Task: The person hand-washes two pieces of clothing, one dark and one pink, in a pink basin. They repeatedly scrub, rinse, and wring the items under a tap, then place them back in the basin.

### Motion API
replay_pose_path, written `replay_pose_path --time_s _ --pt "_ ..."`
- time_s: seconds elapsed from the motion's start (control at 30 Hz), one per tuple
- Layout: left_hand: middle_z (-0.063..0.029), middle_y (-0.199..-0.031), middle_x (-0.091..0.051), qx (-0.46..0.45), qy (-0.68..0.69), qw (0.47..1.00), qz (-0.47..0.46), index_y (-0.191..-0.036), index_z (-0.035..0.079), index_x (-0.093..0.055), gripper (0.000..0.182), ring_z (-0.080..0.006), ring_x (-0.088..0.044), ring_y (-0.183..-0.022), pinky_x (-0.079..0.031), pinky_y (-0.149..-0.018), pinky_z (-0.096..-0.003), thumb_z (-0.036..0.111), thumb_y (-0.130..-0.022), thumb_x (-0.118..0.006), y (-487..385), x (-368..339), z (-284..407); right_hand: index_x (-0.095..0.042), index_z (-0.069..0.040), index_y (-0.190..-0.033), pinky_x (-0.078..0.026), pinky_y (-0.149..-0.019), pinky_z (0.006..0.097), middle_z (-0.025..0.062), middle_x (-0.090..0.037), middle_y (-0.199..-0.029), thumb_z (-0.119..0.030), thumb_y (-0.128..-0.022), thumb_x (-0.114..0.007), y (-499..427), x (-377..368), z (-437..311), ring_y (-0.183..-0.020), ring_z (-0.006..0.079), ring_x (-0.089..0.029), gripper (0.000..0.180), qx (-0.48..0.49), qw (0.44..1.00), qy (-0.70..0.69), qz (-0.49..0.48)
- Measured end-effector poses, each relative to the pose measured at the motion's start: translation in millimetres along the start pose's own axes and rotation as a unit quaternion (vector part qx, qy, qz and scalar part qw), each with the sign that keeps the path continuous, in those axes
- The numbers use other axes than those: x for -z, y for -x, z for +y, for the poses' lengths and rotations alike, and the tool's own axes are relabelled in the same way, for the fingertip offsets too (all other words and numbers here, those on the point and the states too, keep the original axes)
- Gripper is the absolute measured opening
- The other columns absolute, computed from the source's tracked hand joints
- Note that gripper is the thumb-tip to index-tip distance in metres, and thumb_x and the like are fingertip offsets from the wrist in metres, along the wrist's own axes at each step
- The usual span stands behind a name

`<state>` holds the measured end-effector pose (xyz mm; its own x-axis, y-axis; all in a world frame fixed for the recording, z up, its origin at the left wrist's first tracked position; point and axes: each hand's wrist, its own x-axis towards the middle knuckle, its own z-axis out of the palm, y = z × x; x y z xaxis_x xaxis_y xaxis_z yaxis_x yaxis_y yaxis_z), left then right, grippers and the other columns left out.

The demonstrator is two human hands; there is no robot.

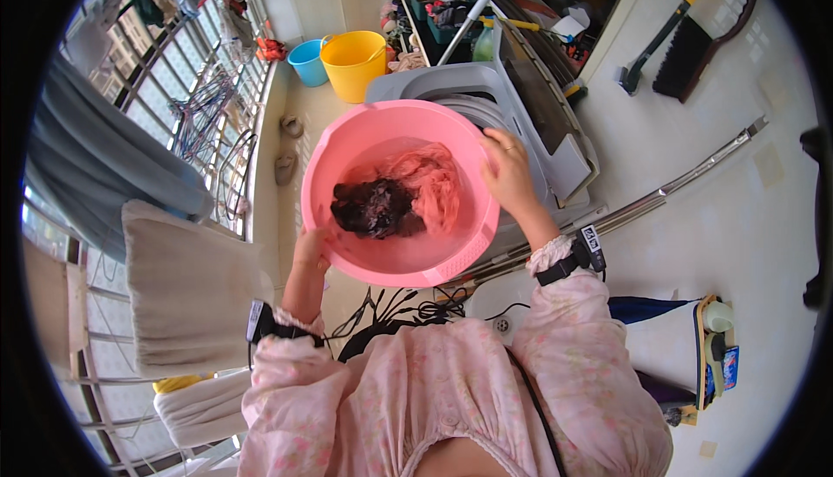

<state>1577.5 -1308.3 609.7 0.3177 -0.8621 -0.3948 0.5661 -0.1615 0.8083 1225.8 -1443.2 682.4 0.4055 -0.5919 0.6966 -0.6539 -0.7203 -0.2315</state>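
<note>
Both my hands hold a pink plastic basin (390, 122) by opposite sides. My left hand (309, 252) grips its near left rim, with the thumb toward the inside. On the far right rim is my right hand (511, 171), a ring on one finger and part of the hand hidden by the rim. Water stands in the basin. Wet cloth lies in it: a dark, nearly black piece (374, 207) at the left and a coral-red piece (436, 184) at the right. Beneath and behind the basin is a grey top-loading washing machine (416, 80) with its lid (543, 106) raised.
A yellow bucket (355, 67) and a blue bucket (306, 64) stand on the floor ahead. Black cables (416, 308) hang near my waist. Metal poles (677, 187) lean along the right wall, below hanging brushes (690, 54). Towels (185, 288) hang by the barred window.
</note>
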Motion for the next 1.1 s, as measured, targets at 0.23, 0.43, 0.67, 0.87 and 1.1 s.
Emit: replay_pose_path --time_s 0.23,0.43,0.67,0.87,1.1 --pt "-0.0083 -0.097 -0.055 -0.025 0.023 0.996 0.086 -0.114 0.003 -0.048 0.054 -0.0248 -0.057 -0.081 -0.051 -0.062 -0.0321 -0.013 -0.064 -0.041 67 3 -15 -0.032 0.006 -0.130 -0.025 -0.106 0.0413 0.0269 -0.033 -0.134 -0.006 -0.077 -0.054 6 -35 113 -0.125 0.0392 -0.031 0.059 -0.240 0.955 0.135 -0.108" --pt "-0.0083 -0.100 -0.055 -0.042 0.022 0.993 0.111 -0.116 0.003 -0.048 0.054 -0.0248 -0.057 -0.084 -0.051 -0.065 -0.0315 -0.013 -0.065 -0.040 86 13 -25 -0.029 0.005 -0.133 -0.024 -0.105 0.0419 0.0271 -0.034 -0.134 -0.009 -0.078 -0.052 -28 -75 141 -0.124 0.0374 -0.034 0.061 -0.325 0.883 0.265 -0.209" --pt "-0.0090 -0.097 -0.055 -0.054 0.048 0.994 0.087 -0.114 0.003 -0.048 0.051 -0.0242 -0.058 -0.082 -0.052 -0.065 -0.0335 -0.012 -0.066 -0.040 91 14 -28 -0.042 -0.007 -0.124 -0.031 -0.094 0.0421 0.0186 -0.049 -0.117 -0.033 -0.063 -0.076 -69 -86 87 -0.113 0.0319 -0.044 0.075 -0.365 0.883 0.236 -0.175" --pt "-0.0097 -0.096 -0.055 -0.026 0.037 0.993 0.109 -0.113 0.003 -0.048 0.052 -0.0256 -0.058 -0.080 -0.053 -0.066 -0.0359 -0.013 -0.065 -0.040 90 15 -28 -0.023 -0.031 -0.139 -0.023 -0.102 0.0472 0.0267 -0.034 -0.131 -0.056 -0.061 -0.070 -62 -109 52 -0.124 0.0396 -0.032 0.094 -0.353 0.875 0.109 -0.314" --pt "-0.0083 -0.094 -0.055 -0.054 0.080 0.989 0.111 -0.111 0.003 -0.050 0.052 -0.0220 -0.057 -0.079 -0.050 -0.061 -0.0300 -0.015 -0.064 -0.039 85 20 -36 -0.035 -0.015 -0.132 -0.028 -0.100 0.0369 0.0211 -0.048 -0.120 -0.055 -0.072 -0.062 -59 -160 69 -0.117 0.0309 -0.041 0.077 -0.385 0.861 0.007 -0.331"
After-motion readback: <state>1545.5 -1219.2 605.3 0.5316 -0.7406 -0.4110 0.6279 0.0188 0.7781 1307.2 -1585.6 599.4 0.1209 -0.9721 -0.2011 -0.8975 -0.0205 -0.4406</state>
